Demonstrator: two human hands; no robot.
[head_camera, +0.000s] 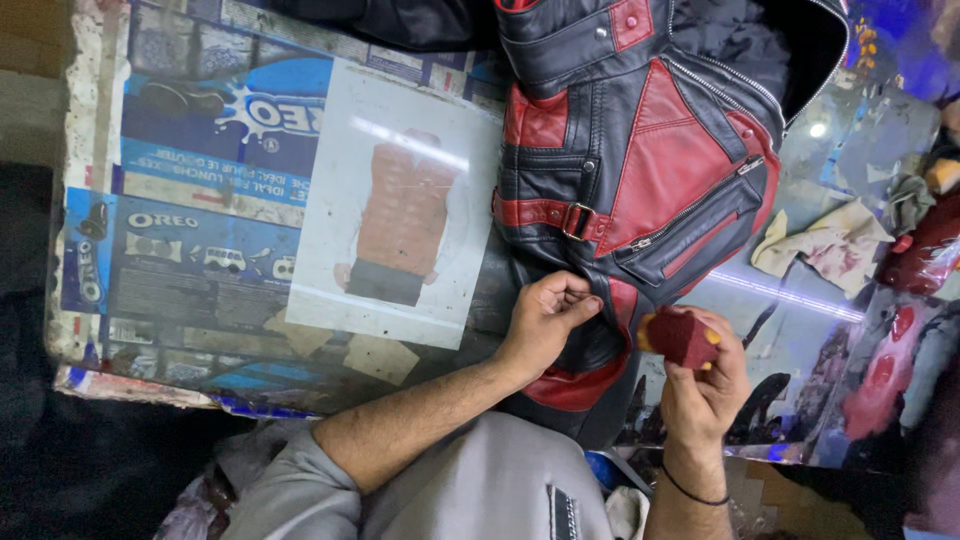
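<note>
A black and red leather jacket (650, 150) with zips and a buckle strap lies on the table. My left hand (545, 322) pinches the jacket's lower edge, fingers closed on the leather. Just to the right of the jacket's hem, my right hand (705, 385), a thin black band on its wrist, holds a small dark red sponge (683, 338). The fingertips on the sponge are stained yellow.
A printed sheet showing a reddish-brown vest (400, 205) lies left of the jacket on the table top, which is covered in blue printed wrapper film (200, 150). A stained cloth (825, 245) and red-smeared items (925, 250) sit at the right. The table's left edge (70, 200) drops off into darkness.
</note>
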